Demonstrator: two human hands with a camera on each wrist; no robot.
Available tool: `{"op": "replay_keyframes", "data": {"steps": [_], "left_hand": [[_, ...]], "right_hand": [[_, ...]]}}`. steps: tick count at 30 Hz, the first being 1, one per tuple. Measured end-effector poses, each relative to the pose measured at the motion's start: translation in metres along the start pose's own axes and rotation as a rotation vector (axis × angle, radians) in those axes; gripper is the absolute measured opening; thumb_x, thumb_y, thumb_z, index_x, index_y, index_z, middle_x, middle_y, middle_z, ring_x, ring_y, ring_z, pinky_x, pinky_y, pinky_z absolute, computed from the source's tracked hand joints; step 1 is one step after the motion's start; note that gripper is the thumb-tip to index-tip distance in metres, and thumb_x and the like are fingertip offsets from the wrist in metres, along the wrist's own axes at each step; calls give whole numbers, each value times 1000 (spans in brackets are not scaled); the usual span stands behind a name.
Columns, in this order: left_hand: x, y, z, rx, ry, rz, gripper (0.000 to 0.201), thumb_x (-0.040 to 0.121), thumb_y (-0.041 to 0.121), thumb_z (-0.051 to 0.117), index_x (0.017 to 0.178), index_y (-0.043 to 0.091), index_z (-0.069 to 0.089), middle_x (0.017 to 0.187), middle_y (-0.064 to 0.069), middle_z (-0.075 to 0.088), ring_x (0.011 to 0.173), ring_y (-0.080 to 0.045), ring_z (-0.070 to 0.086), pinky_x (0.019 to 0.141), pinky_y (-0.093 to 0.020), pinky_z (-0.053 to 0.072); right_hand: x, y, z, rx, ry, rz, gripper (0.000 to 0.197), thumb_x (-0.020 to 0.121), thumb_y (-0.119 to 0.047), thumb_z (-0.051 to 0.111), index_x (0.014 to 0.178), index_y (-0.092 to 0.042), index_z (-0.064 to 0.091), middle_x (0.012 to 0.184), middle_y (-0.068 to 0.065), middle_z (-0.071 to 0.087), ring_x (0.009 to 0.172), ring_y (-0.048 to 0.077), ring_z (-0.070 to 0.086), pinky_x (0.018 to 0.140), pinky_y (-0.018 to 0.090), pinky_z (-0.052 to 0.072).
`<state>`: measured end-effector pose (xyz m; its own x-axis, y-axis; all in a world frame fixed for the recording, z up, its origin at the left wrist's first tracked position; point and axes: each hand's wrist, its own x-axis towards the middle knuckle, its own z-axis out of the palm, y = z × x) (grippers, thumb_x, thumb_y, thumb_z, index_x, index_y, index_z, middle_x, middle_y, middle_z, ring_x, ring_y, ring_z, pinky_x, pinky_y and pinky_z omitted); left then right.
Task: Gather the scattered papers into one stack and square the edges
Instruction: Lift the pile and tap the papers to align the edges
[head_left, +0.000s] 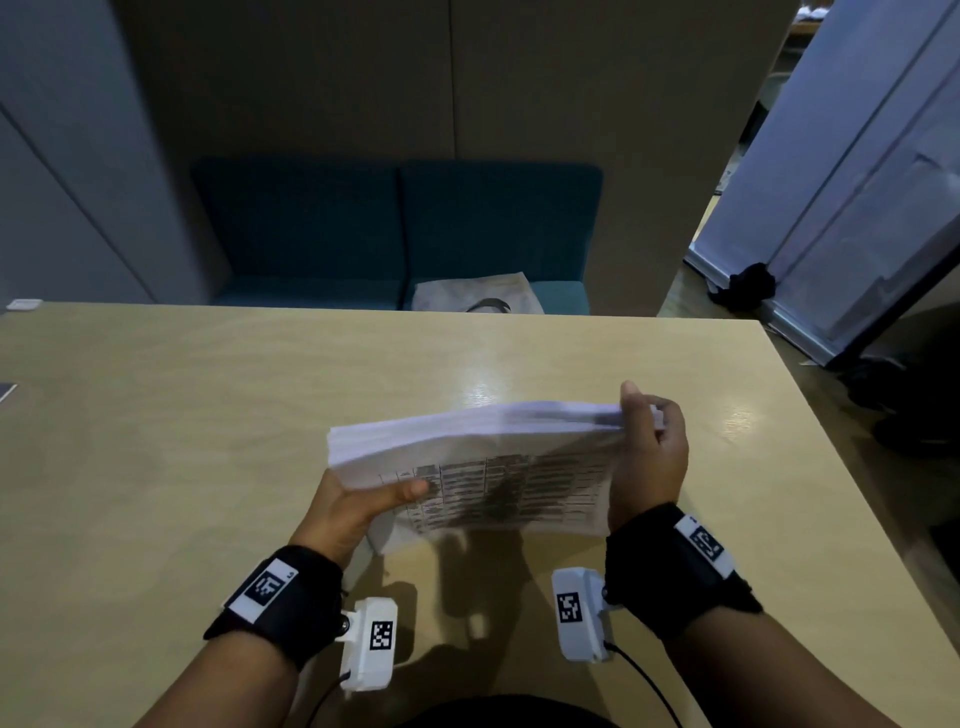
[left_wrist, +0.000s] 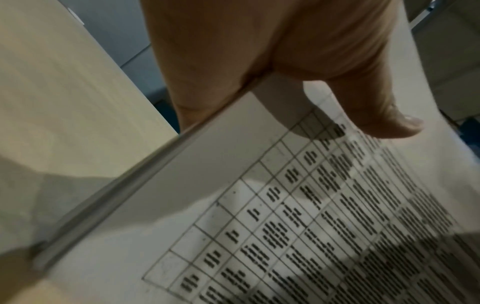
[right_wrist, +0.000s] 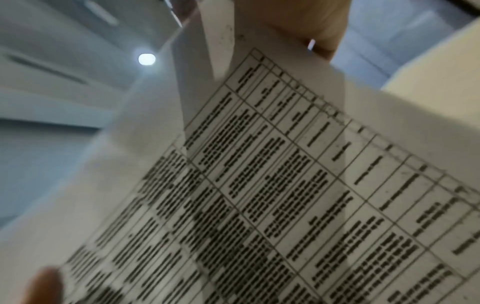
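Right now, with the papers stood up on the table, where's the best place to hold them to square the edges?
Probably by the two short side edges, one from each side, as the left hand and right hand hold the papers now. That leaves the uneven top edge free and the bottom edge free to tap on the table.

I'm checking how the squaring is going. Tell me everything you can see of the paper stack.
The paper stack is a sheaf of white sheets; the one facing the person carries a printed table with dark text. It is held on edge, tilted, above the wooden table. The left hand grips its left end, thumb on the printed face; the right hand grips its right end. Its top edges look uneven and blurred.
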<state>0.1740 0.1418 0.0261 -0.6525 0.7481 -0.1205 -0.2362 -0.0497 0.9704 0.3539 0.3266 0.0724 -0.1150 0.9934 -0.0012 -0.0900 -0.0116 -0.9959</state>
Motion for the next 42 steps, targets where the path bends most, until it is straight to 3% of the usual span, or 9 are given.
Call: {"op": "replay_keyframes", "data": {"steps": [8, 12, 15, 19, 24, 28, 31, 36, 42], "left_hand": [[1, -6, -1, -22, 39, 5, 83, 40, 28, 97, 115, 8, 67, 106, -14, 76, 99, -28, 72, 75, -30, 59], [3, -5, 1, -33, 53, 34, 92, 31, 35, 100, 113, 6, 67, 104, -13, 76, 96, -25, 73, 74, -30, 59], [1, -1, 2, -44, 52, 46, 88, 34, 28, 99, 114, 10, 67, 106, -12, 76, 97, -23, 73, 75, -29, 59], [-1, -7, 2, -23, 26, 10, 83, 36, 25, 98, 112, 9, 69, 104, -12, 76, 95, -24, 74, 74, -31, 60], [-1, -16, -1, 47, 135, -4, 50, 63, -1, 84, 107, 16, 68, 100, -9, 77, 92, -23, 73, 68, -26, 59], [3, -7, 4, 42, 145, 30, 42, 67, -3, 79, 104, 13, 70, 97, -8, 78, 90, -23, 74, 70, -27, 60], [9, 9, 5, 43, 127, 110, 42, 62, -2, 83, 102, 9, 72, 96, -8, 78, 85, -19, 75, 71, -26, 59], [16, 8, -5, 20, 108, 87, 71, 37, 29, 98, 101, 8, 74, 98, -12, 77, 90, -22, 74, 71, -26, 57], [14, 14, 3, 2, 150, 169, 45, 52, 11, 93, 93, 15, 74, 88, 0, 79, 81, -11, 74, 67, -20, 56]], "right_hand": [[0, 9, -4, 52, -110, -65, 37, 94, -28, 58, 60, -20, 47, 50, -12, 48, 51, 5, 47, 55, 20, 40], [3, 15, -6, 44, -92, 14, 54, 76, -65, 63, 63, -16, 47, 57, -6, 48, 60, 13, 49, 63, 28, 40], [2, 15, -7, 3, -155, -83, 52, 81, -57, 61, 59, -12, 45, 52, -10, 49, 55, 7, 50, 58, 20, 41], [4, 22, -14, 59, -149, 51, 56, 71, -64, 62, 73, -8, 60, 68, -5, 63, 72, 14, 61, 68, 29, 48], [2, 30, -31, -89, -423, 41, 21, 72, -20, 81, 88, -21, 68, 80, -13, 74, 80, 6, 70, 69, 20, 57], [2, 41, -31, -131, -435, 191, 34, 77, 8, 71, 85, -25, 69, 76, -14, 73, 70, -2, 69, 62, 20, 56], [6, 37, -30, -101, -401, 127, 30, 80, 11, 66, 82, -19, 68, 72, -12, 73, 67, -2, 69, 60, 16, 54], [10, 26, -35, -91, -456, 117, 33, 69, 10, 77, 84, -18, 70, 71, -15, 73, 68, -2, 68, 62, 15, 56], [4, 20, -26, -16, -423, 33, 26, 73, 11, 73, 83, -13, 71, 70, -12, 73, 68, 2, 68, 65, 17, 56]]}}
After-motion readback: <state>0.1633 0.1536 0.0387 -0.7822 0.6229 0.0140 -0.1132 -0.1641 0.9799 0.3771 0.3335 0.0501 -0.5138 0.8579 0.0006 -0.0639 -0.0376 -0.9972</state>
